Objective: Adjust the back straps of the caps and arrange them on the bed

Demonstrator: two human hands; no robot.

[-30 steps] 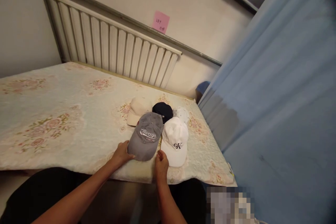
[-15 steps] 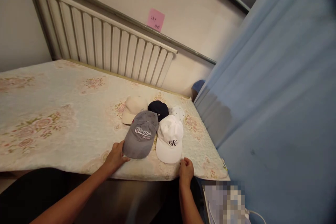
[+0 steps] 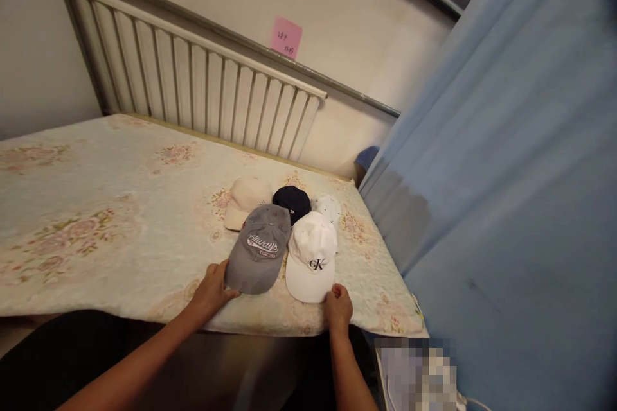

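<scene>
My left hand (image 3: 212, 287) is closed on the brim edge of a grey baseball cap (image 3: 259, 249) with white lettering. Beside it lies a white baseball cap (image 3: 313, 250) with dark "CK" letters, and my right hand (image 3: 339, 305) pinches the right corner of its brim. Both brims point toward me. Behind these two, partly covered by them, are a beige cap (image 3: 249, 196), a black cap (image 3: 292, 199) and a white cap with small dark spots (image 3: 326, 205).
The caps lie on a bed with a floral cover (image 3: 120, 173). A white radiator (image 3: 202, 77) runs along the wall behind it, below a pink note (image 3: 286, 37). A blue curtain (image 3: 506, 160) hangs at the right. A blurred-out patch (image 3: 419, 372) sits low beside the bed.
My right hand has moved slightly left and up, onto the brim corner of the white cap. My left hand stays at the grey cap's brim.
</scene>
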